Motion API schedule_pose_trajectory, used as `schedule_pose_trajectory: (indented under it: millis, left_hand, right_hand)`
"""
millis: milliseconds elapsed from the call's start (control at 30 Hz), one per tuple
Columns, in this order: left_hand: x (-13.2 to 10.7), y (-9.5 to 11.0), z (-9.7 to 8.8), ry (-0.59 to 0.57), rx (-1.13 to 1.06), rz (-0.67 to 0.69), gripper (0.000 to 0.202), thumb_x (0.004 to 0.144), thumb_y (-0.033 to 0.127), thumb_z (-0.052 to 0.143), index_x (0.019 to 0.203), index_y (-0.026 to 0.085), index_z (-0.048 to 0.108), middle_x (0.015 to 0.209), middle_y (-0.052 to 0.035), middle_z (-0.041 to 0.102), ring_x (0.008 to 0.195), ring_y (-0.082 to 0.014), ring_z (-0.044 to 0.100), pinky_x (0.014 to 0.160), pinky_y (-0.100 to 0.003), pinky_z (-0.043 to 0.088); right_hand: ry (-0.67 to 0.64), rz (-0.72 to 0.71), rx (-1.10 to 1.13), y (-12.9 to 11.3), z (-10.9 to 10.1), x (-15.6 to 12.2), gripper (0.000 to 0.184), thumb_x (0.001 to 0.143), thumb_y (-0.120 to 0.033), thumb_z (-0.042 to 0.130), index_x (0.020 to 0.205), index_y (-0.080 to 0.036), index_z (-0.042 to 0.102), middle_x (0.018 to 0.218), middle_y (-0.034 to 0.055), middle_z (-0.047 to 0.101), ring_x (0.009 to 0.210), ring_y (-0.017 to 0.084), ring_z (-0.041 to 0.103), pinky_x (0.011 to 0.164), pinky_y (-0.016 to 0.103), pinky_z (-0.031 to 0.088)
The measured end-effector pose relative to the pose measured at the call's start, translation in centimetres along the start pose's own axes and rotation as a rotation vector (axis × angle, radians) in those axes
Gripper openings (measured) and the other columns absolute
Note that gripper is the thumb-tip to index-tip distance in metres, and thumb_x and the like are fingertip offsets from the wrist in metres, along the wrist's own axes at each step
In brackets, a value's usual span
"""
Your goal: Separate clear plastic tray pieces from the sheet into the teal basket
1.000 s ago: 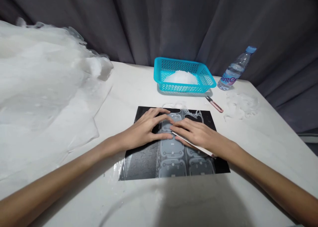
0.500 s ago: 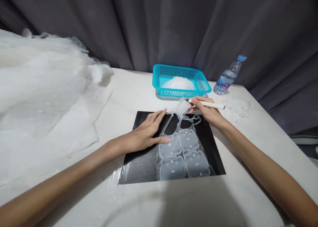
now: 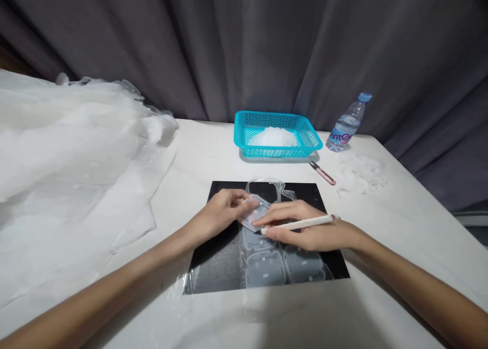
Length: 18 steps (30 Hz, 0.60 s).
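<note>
My left hand (image 3: 232,206) is closed, with thumb and fingers pinching a translucent rounded pad (image 3: 259,206), tilted up from the sheet. In my right hand (image 3: 305,229) is a slim white pen-like tool (image 3: 305,223), its dark tip pointing left at the pad's lower edge. My right fingertips are at that same edge; whether they grip it I cannot tell. Beneath both hands lies a translucent plastic sheet (image 3: 265,267) with several grey-looking rounded pads, on a black mat (image 3: 215,267). Thin cut-out strips (image 3: 282,188) curl at its far end. My right hand hides part of the sheet.
Behind the mat stands a blue perforated basket (image 3: 280,152) holding a white translucent heap (image 3: 273,137). Pink thread snips (image 3: 323,173) lie beside it. A water bottle (image 3: 346,127) and clear scraps (image 3: 362,173) are at right. A large pile of translucent sheets (image 3: 76,176) covers the left.
My right hand has come back from near the basket to the mat, without the whitish piece it held. My left hand has gone from lying on the sheet to pinching a raised pad.
</note>
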<state>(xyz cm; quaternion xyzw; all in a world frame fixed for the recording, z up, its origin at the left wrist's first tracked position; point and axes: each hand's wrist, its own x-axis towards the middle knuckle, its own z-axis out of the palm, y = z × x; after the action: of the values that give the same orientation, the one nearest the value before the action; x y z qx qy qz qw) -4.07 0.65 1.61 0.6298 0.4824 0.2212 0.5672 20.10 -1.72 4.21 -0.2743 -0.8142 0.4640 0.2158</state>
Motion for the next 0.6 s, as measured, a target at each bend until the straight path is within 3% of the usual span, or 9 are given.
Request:
schedule_pose_trajectory:
  millis: [67,233,300,433,600]
  left_hand:
    - [0.1,-0.6,0.0,-0.009,-0.021,0.017,0.045,0.086,0.059,0.074,0.096,0.016,0.074,0.084,-0.0071,0.078,0.076,-0.0222,0.071,0.067,-0.031,0.05]
    - [-0.2,-0.9,0.0,-0.017,-0.023,0.058,0.037,0.089,0.051,0.075,0.103,0.018,0.069,0.076,-0.0019,0.074,0.073,-0.0202,0.069,0.067,-0.03,0.047]
    - [-0.3,-0.9,0.1,-0.018,-0.031,0.066,0.036,0.09,0.05,0.076,0.105,0.019,0.066,0.074,0.0002,0.073,0.071,-0.019,0.068,0.065,-0.028,0.045]
    - [-0.7,-0.8,0.1,-0.017,0.004,0.09,0.035,0.093,0.049,0.075,0.11,0.019,0.065,0.079,0.0001,0.072,0.076,-0.0189,0.068,0.067,-0.028,0.046]
    - [-0.9,-0.2,0.2,0.008,0.128,0.136,0.035,0.1,0.052,0.065,0.093,0.017,0.064,0.08,-0.0009,0.069,0.075,-0.0181,0.064,0.067,-0.028,0.045]
  right_hand:
    - [0.0,-0.016,-0.028,0.1,-1.0,0.0,0.026,0.107,-0.031,0.058,0.123,-0.022,0.077,0.111,0.0063,0.075,0.101,0.019,0.07,0.093,0.034,0.055]
    - [0.334,-0.039,-0.258,1.4,-3.3,2.4,0.039,0.114,-0.031,0.037,0.116,-0.019,0.073,0.118,0.0102,0.07,0.118,0.023,0.063,0.108,0.042,0.046]
    - [0.303,0.002,-0.349,2.3,-3.1,3.9,0.034,0.112,-0.028,0.041,0.107,-0.016,0.072,0.11,0.011,0.071,0.11,0.024,0.063,0.103,0.042,0.046]
    - [0.053,0.083,-0.28,3.6,-1.9,5.9,0.019,0.1,-0.018,0.059,0.089,-0.014,0.074,0.09,0.0069,0.074,0.091,0.022,0.065,0.086,0.033,0.047]
    - [0.116,0.102,-0.033,3.4,-1.7,5.8,0.018,0.095,-0.028,0.068,0.087,-0.014,0.075,0.086,0.0036,0.074,0.082,0.017,0.064,0.075,0.027,0.044]
